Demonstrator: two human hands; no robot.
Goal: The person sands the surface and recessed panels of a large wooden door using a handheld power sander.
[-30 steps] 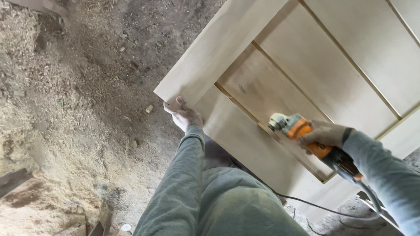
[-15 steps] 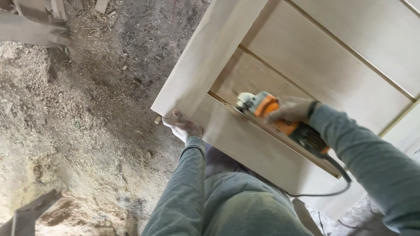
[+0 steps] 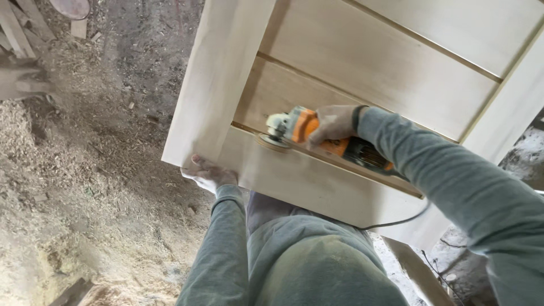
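Note:
A pale wooden panelled door [image 3: 362,62] lies flat across the upper right of the view. My right hand [image 3: 334,124] grips an orange and black angle grinder [image 3: 306,133], whose disc rests on the groove between the near rail and a recessed panel. My left hand [image 3: 208,173] holds the door's near corner from below, fingers curled under the edge. Both sleeves are grey-green. A black cord [image 3: 396,221] trails from the grinder past the door's near edge.
Sawdust and wood shavings [image 3: 85,187] cover the dirt floor on the left. Scrap wooden slats [image 3: 22,28] lie at the top left, another board [image 3: 416,272] lies under the door at the bottom right.
The grinder has travelled left along the groove toward the door's near corner. My left hand stays on that corner. The view has shifted closer to the door.

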